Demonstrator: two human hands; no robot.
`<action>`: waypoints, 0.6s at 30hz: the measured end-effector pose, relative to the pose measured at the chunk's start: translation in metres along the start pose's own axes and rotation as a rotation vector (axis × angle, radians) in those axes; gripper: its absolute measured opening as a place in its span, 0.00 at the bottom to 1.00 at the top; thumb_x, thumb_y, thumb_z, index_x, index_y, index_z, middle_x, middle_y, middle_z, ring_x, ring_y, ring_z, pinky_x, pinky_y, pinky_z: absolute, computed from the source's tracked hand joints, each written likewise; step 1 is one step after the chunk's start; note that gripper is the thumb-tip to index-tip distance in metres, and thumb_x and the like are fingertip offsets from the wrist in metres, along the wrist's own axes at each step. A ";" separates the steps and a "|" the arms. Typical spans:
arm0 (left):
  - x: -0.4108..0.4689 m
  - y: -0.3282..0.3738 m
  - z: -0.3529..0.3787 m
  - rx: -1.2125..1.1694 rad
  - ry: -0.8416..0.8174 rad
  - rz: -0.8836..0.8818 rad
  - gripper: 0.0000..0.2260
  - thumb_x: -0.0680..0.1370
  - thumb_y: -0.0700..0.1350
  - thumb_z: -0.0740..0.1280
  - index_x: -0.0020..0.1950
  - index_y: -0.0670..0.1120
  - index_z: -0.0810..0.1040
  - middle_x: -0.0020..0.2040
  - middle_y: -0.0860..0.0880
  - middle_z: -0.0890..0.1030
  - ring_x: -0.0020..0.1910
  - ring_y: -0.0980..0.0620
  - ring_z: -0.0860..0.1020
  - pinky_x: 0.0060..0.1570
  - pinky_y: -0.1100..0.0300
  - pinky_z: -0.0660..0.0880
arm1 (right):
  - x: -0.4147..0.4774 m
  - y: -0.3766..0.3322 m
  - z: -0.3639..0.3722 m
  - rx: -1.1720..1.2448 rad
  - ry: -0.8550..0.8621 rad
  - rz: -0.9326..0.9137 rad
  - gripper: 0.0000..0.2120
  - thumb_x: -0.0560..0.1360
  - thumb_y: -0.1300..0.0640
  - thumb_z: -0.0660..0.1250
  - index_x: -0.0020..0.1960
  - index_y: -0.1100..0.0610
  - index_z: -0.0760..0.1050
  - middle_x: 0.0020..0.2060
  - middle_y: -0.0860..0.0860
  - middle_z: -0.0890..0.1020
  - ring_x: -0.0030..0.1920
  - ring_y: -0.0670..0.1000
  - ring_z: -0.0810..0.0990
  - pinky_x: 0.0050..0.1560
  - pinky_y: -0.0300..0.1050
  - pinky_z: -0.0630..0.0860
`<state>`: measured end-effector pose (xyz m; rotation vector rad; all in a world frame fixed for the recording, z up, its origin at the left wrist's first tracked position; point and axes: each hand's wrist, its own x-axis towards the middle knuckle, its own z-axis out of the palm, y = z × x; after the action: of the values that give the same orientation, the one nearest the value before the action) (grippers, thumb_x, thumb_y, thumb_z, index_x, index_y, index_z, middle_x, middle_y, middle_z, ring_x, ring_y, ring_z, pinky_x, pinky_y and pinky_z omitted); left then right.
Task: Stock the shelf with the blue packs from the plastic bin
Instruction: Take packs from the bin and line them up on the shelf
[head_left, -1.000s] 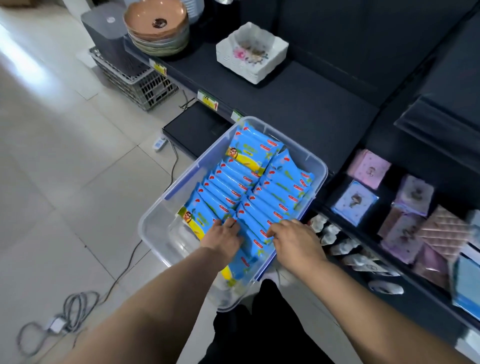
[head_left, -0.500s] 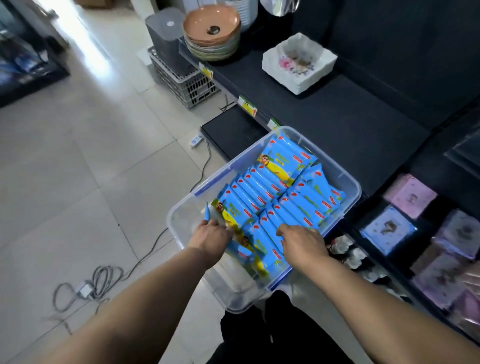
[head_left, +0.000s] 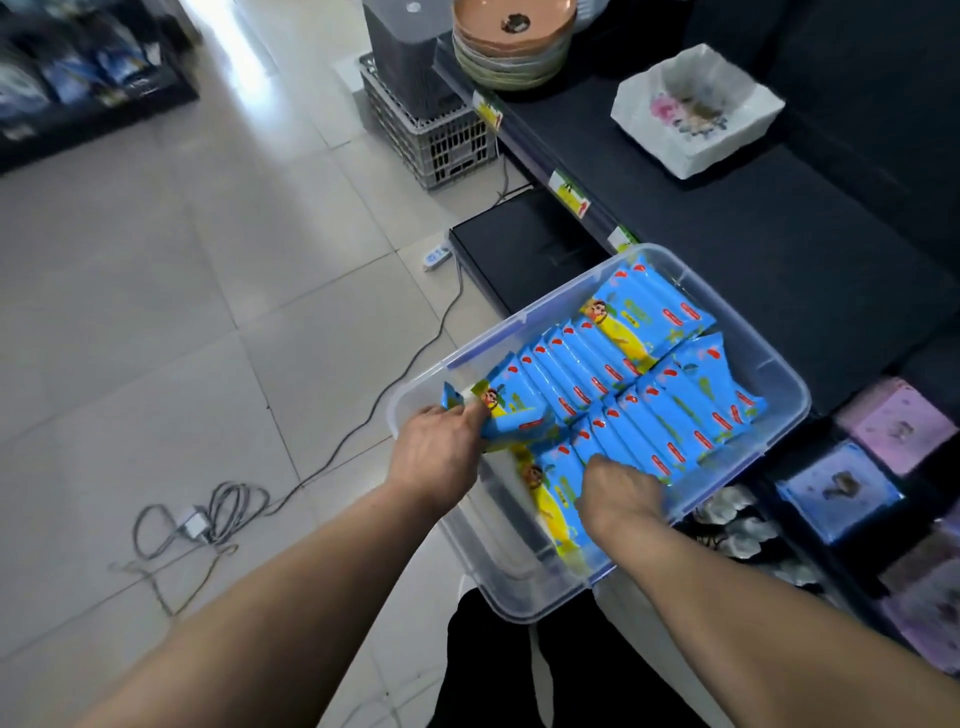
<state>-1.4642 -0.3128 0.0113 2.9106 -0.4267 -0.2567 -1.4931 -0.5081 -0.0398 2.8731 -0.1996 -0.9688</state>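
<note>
Pale floor tiles (head_left: 156, 312) fill the left side, with a dark display rack (head_left: 78, 67) in the far corner and a coiled cable (head_left: 208, 514) lying loose nearer in. Further right, a grey crate (head_left: 431, 140) stands on the floor by the end of the dark shelf (head_left: 753, 249), and a black box (head_left: 524, 254) lies below its front edge.

The plastic bin (head_left: 504, 551) sits close in front of the person with its far corner against that edge, probably to keep the stock within short reach of the shelf top. Inside it the blue packs (head_left: 649, 384) stand on edge in two tight rows, leaning on one another. The near end of the bin is mostly bare, with at least one pack lying flat there.

The left hand (head_left: 436, 457) grips the end pack (head_left: 511, 421) at the near end of the left row. That pack is tilted out of line with its neighbours, so it is probably being pulled free. The right hand (head_left: 618, 493) rests knuckles-up on the near end of the right row. Its fingers are buried among the packs, so I cannot tell whether it grips some or only steadies them.

On the shelf top stand a stack of bowls (head_left: 514, 41) and a stack of white square dishes (head_left: 696, 109); no blue pack is there yet. Farthest right, a lower shelf holds flat pink packets (head_left: 898, 426) and blue ones.
</note>
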 end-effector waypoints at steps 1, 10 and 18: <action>-0.001 -0.002 0.000 -0.006 0.005 0.015 0.10 0.77 0.48 0.63 0.58 0.50 0.72 0.50 0.50 0.81 0.49 0.46 0.78 0.42 0.58 0.62 | 0.003 -0.003 0.002 -0.021 0.001 0.012 0.16 0.75 0.59 0.63 0.62 0.59 0.69 0.54 0.53 0.80 0.54 0.54 0.79 0.46 0.44 0.69; 0.002 -0.019 -0.001 -0.145 0.005 -0.037 0.10 0.78 0.50 0.62 0.58 0.50 0.73 0.49 0.48 0.81 0.47 0.44 0.77 0.43 0.55 0.68 | 0.001 -0.013 0.012 -0.021 0.023 0.045 0.14 0.75 0.62 0.61 0.61 0.60 0.69 0.53 0.54 0.80 0.54 0.54 0.79 0.49 0.44 0.71; 0.009 -0.021 -0.020 -0.322 0.012 -0.166 0.09 0.76 0.48 0.63 0.55 0.51 0.75 0.48 0.48 0.81 0.49 0.45 0.77 0.45 0.55 0.72 | -0.007 -0.010 0.006 0.132 -0.007 -0.018 0.11 0.76 0.60 0.60 0.58 0.57 0.70 0.53 0.55 0.79 0.52 0.56 0.79 0.40 0.44 0.68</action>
<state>-1.4464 -0.2924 0.0248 2.6298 -0.1259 -0.3003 -1.5017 -0.4978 -0.0422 2.9959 -0.2470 -1.0057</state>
